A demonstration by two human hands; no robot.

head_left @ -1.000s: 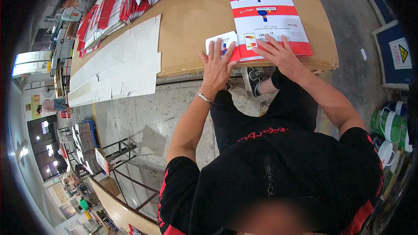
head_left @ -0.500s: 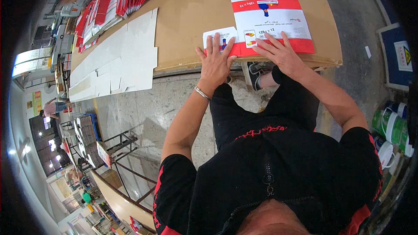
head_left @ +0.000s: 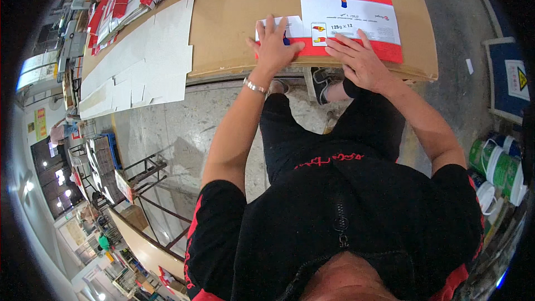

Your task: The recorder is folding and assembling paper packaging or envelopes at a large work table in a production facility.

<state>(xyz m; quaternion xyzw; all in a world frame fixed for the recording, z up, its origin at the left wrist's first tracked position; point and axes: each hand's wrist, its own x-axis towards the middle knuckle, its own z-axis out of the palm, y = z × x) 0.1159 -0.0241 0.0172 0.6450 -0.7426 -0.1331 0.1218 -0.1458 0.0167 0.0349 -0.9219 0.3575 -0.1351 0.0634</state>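
Observation:
A flat carton sheet (head_left: 368, 19), printed red and white with blue figures, lies on the cardboard-covered table. My left hand (head_left: 276, 50) rests palm down on its small left flap, with fingers spread and the thumb out to the right. The flap is partly hidden under that hand. On the sheet's near red band, my right hand (head_left: 361, 62) lies with its fingers stretched out, pressing nothing between them. Both hands are open and touch the sheet near the table's front edge.
White flat board pieces (head_left: 142, 58) overlap on the table's left side. Behind them is a pile of folded red and white cartons (head_left: 125, 0). Brown cardboard (head_left: 239, 0) covers the tabletop. Paint buckets (head_left: 495, 164) and a blue sign board (head_left: 510, 75) stand at right.
The whole view has shifted slightly. My left thumb has spread farther from the fingers, while my right hand stays on the near red band. The carton sheet still lies flat.

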